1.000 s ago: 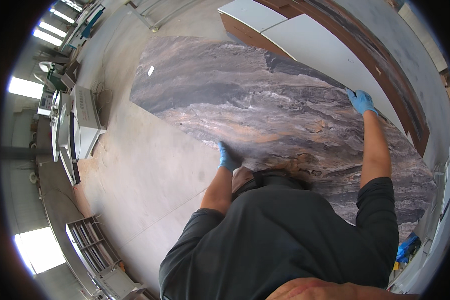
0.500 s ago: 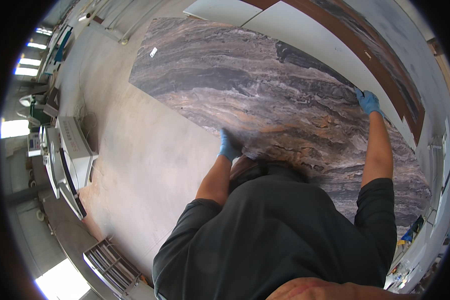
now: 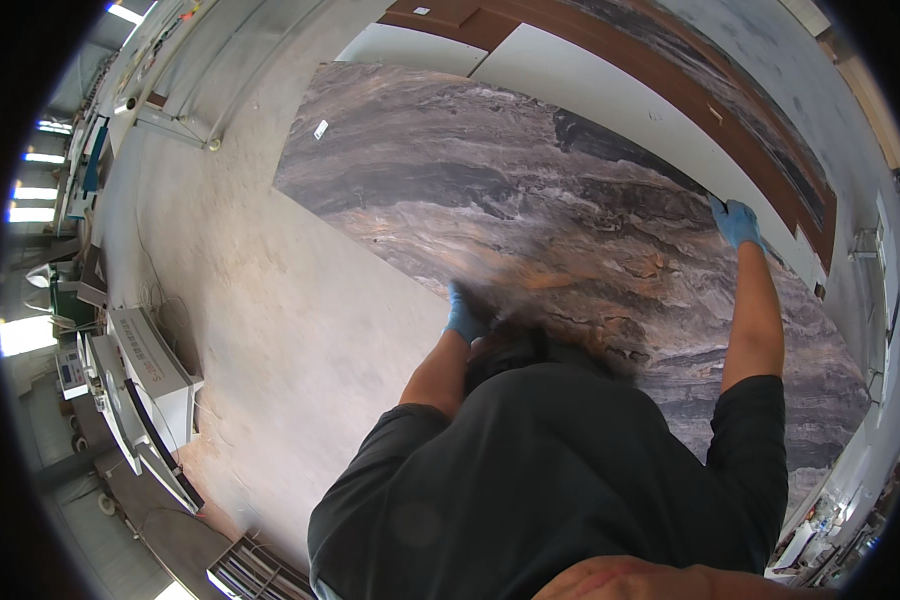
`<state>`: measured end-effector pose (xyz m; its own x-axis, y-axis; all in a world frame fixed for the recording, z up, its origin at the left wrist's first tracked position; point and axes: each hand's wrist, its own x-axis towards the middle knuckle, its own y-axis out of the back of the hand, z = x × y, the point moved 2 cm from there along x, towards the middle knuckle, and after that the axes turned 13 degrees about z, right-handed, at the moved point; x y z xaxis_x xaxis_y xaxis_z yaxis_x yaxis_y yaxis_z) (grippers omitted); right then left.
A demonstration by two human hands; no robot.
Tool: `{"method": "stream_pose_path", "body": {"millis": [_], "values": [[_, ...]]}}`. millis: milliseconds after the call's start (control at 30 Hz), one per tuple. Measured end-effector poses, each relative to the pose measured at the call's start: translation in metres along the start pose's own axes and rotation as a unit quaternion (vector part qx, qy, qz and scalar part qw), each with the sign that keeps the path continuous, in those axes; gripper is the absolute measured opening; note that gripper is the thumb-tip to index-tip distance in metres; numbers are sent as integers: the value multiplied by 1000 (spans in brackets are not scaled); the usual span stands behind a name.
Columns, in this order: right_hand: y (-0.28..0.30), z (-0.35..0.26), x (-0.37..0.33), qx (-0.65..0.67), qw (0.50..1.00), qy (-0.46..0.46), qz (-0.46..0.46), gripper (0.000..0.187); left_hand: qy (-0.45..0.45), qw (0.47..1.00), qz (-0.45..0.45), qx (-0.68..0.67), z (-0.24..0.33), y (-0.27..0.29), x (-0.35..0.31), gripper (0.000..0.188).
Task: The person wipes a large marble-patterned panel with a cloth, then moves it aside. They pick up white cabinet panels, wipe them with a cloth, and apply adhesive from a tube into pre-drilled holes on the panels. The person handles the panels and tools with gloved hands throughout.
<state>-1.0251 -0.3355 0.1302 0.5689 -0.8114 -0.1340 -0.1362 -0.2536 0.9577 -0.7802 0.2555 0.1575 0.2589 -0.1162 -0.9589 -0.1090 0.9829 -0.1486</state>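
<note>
A large, flat panel (image 3: 490,190) with a grey, brown and orange marble pattern lies slantwise before me, a small white label (image 3: 321,129) near its far-left end. My left hand (image 3: 467,314), in a blue glove, closes on its near-left long edge, thumb along the edge and fingers partly hidden. On the opposite long edge, my right hand (image 3: 737,222), also blue-gloved, curls its fingers over the rim. My body covers part of the panel's near side.
Past the right edge lie white boards (image 3: 590,90) and brown-edged, marble-patterned boards (image 3: 720,120). White machinery (image 3: 155,360) stands on the left, with a metal rack (image 3: 260,570) at lower left. Pale concrete floor (image 3: 310,330) stretches between. Cluttered small items (image 3: 830,520) lie at lower right.
The machinery and rack on the left sit lower in view, and more of the boards at the top shows. The panel, still between both hands, appears slightly lower in the picture.
</note>
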Motion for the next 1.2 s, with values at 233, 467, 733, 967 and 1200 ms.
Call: {"method": "stream_pose_path", "body": {"millis": [233, 467, 733, 967, 1200], "values": [[10, -7, -15, 4, 1000, 8, -7, 51, -3, 999, 42, 15, -1, -11, -31, 104], [-1, -5, -23, 43, 996, 38, 64, 56, -1, 999, -34, 15, -1, 16, -28, 111], [-21, -18, -45, -19, 1000, 1, 9, 68, 24, 999, 2, -47, 9, 28, -56, 104], [-25, -22, -39, -56, 997, -12, -53, 70, 25, 998, -9, -54, 13, 32, -54, 104], [-40, -22, -63, -45, 999, 10, -28, 70, 39, 996, -5, -76, 18, 73, -27, 107]]}}
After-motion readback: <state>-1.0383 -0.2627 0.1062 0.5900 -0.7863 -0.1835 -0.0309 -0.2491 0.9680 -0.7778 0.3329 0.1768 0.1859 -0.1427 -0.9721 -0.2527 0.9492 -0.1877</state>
